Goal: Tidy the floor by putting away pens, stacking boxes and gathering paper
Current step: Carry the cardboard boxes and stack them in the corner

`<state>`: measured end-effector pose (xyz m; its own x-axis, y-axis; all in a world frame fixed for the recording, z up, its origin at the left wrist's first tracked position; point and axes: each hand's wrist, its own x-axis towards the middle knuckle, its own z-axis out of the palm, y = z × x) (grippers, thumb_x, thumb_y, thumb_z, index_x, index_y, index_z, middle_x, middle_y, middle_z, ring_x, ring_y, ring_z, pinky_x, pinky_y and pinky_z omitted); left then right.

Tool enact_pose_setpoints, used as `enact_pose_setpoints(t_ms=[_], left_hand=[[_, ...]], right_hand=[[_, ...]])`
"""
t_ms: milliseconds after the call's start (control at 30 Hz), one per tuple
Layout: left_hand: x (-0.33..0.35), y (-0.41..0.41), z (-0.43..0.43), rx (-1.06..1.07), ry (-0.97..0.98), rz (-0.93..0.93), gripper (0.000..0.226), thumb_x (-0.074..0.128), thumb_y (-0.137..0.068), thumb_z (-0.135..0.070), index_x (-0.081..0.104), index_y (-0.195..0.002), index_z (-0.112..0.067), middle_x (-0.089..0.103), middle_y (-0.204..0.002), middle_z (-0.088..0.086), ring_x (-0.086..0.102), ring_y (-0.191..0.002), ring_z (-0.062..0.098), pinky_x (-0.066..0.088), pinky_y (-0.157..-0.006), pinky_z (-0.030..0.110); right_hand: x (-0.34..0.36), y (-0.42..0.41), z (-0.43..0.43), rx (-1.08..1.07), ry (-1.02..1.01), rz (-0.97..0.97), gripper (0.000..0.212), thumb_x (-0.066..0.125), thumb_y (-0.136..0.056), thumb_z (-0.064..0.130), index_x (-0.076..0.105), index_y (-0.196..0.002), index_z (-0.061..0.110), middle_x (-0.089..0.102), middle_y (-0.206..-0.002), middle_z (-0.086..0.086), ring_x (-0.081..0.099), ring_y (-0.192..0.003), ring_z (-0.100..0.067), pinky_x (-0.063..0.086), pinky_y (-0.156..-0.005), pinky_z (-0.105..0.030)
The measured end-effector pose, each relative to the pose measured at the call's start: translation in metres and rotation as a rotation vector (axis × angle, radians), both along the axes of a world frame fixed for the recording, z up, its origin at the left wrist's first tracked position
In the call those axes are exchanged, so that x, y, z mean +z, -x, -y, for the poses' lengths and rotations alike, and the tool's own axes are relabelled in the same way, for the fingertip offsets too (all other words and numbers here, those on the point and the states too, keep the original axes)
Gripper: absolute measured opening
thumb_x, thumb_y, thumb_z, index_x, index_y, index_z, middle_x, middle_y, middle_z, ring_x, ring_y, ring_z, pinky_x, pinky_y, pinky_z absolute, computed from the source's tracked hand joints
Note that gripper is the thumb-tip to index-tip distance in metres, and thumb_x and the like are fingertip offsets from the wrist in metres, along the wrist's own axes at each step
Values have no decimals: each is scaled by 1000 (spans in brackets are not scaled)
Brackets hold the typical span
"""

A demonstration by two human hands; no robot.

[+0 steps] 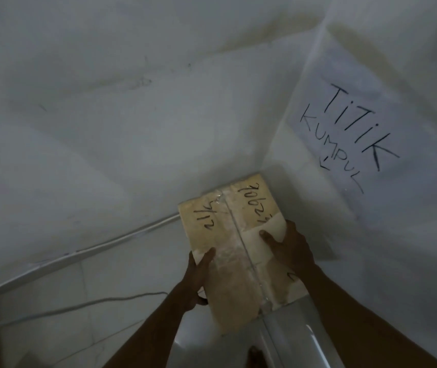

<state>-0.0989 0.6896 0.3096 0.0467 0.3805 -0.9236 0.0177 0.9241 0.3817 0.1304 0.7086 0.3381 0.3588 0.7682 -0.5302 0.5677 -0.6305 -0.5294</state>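
Note:
A taped cardboard box (232,235) with black handwriting on its top sits in the corner where two white walls meet. Its far end is close to the corner. My left hand (198,277) grips the box's left side, thumb on top. My right hand (287,248) holds its right side, fingers spread over a pale label on the lid. Clear tape runs down the middle seam. I cannot tell whether the box rests on the floor or is held just above it. No pens or loose paper are in view.
A white sheet (355,134) with handwritten words and an arrow is stuck on the right wall. A white cable (79,305) trails over the tiled floor at left. A white conduit strip (92,248) runs along the wall's base. A toe (254,353) shows at the bottom.

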Motion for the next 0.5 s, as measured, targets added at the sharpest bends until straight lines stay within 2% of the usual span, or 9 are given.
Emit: enact_pose_setpoints(t_ms=[133, 233, 367, 467, 500], left_hand=[[-44, -4, -12, 15, -15, 37, 76, 59, -66, -78, 28, -130, -52, 47, -137, -1, 49, -120, 33, 44, -89, 64], [-70, -10, -18, 43, -21, 69, 82, 62, -59, -80, 30, -129, -52, 49, -135, -3, 51, -118, 33, 43, -89, 68], [-94, -17, -21, 55, -43, 84, 75, 61, -63, -77, 29, -126, -52, 49, -134, -4, 51, -118, 31, 43, -89, 68], [-101, -15, -23, 17, -38, 84, 70, 58, -70, -75, 25, -127, -52, 47, -135, -5, 51, -118, 29, 46, -88, 64], [-101, -14, -23, 5, -31, 80, 70, 58, -70, -75, 25, -127, -52, 47, -135, -5, 51, -118, 29, 47, -88, 63]], right_hand=[[-41, -3, -18, 31, -21, -24, 87, 72, -73, 54, 35, -139, 12, 50, -133, -11, 53, -118, -32, 47, -92, -38], [-70, -4, -27, 83, -19, 38, 104, 73, -65, 63, 25, -143, 12, 44, -136, -13, 49, -122, -34, 47, -97, -44], [-104, -6, -35, 160, 62, 136, 124, 70, -61, 71, 6, -149, 10, 32, -144, -18, 37, -130, -38, 39, -104, -48], [-114, -5, -34, 171, 24, 210, 133, 61, -53, 83, 6, -150, 10, 30, -145, -19, 35, -130, -39, 35, -106, -50], [-116, -4, -34, 165, 19, 202, 132, 63, -53, 81, 7, -150, 10, 31, -144, -19, 35, -130, -39, 35, -106, -50]])
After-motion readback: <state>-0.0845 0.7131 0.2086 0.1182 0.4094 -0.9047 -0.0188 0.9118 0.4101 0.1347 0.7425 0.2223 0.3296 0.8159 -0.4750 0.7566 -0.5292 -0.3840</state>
